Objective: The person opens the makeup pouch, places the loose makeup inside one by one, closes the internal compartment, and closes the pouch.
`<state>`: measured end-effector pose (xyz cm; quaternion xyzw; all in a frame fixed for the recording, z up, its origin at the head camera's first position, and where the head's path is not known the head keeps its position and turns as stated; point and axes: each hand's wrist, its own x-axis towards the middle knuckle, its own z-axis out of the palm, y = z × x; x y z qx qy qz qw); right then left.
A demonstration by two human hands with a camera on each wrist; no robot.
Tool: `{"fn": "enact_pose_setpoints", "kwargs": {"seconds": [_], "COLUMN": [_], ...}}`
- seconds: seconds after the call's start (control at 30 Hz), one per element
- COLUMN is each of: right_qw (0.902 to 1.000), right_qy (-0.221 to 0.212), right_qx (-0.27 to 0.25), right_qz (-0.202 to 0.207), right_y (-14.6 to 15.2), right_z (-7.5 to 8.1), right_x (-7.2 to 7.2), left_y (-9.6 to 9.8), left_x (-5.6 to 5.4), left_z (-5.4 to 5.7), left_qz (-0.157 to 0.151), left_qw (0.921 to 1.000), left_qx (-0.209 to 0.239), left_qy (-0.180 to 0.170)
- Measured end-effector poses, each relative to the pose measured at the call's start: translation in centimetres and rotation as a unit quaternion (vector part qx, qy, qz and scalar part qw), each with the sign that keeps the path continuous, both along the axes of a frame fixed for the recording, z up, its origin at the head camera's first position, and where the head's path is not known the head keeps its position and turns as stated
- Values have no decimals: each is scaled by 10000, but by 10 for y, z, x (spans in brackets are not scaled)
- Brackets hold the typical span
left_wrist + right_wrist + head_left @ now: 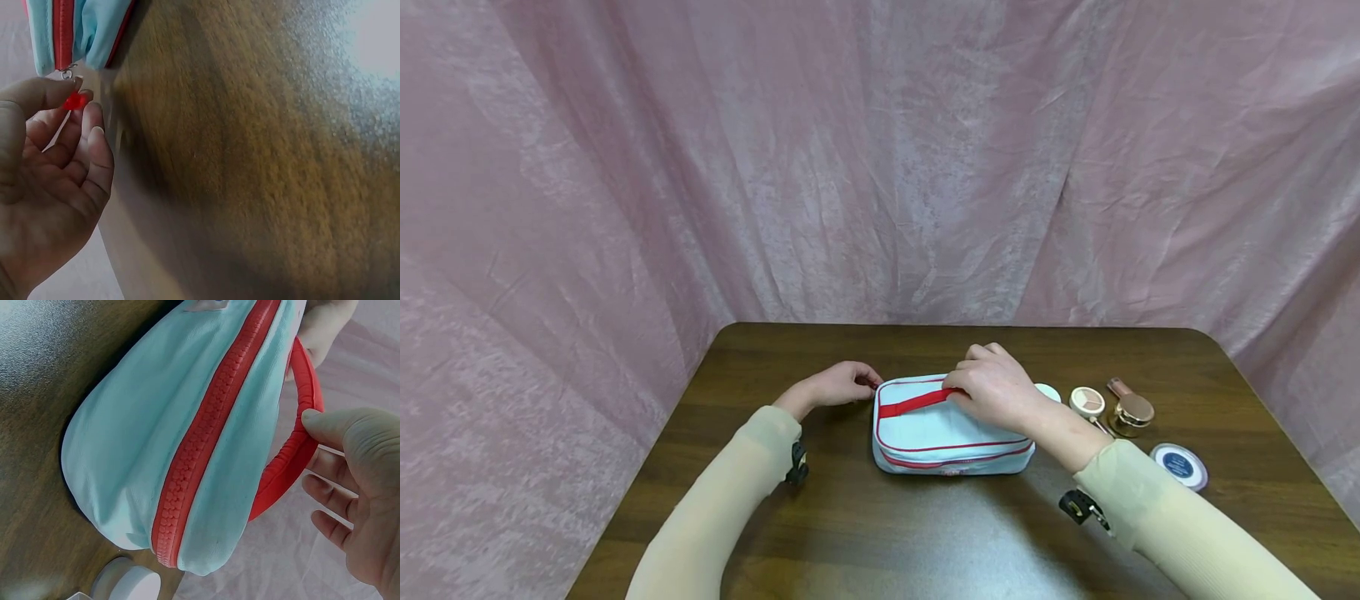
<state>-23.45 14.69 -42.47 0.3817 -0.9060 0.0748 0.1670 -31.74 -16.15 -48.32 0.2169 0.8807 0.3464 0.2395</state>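
So behind everything there's a big pink curtain [880, 167], then a dark wooden table [820, 525], and the pale blue pouch [936, 427] sits flat on it around the middle, right between the hands. Its red zipper [197, 440] looks meshed along the stretch the right wrist view shows. The right hand [996, 387] grips the raised red handle [297, 456] between thumb and fingers, I'd guess so the pouch doesn't slide about. The left hand [838, 383] is out at the opposite end with a fingertip pinch on something tiny, and my read is the two grips balance each other. Off to the right are the makeup bits: a round case with a blue label [1178, 465], a gold-topped container [1135, 408], an open three-pan palette [1087, 402] and a pinkish tube [1118, 387], probably parked there to be reachable without crowding the pouch. Smallest of the lot is the red zip pull [75, 102] that left pinch is on, likely fingertips only because there's so little to grab.
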Motion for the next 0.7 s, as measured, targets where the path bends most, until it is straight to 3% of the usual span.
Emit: {"fn": "enact_pose_setpoints", "kwargs": {"seconds": [0.13,0.47,0.7], "right_qw": [10000,9999,9999], "right_qy": [-10,-113,49], "right_qx": [23,2,79], "right_qz": [-10,-26,44], "right_y": [0,-1,-1], "right_z": [1,4,4], "right_x": [1,2,1], "left_y": [0,3,5], "left_x": [0,2,3], "left_z": [0,0,-1], "left_qz": [-52,214,210], "left_qw": [9997,9985,9961], "left_qx": [-5,112,192], "left_qy": [240,493,833]}}
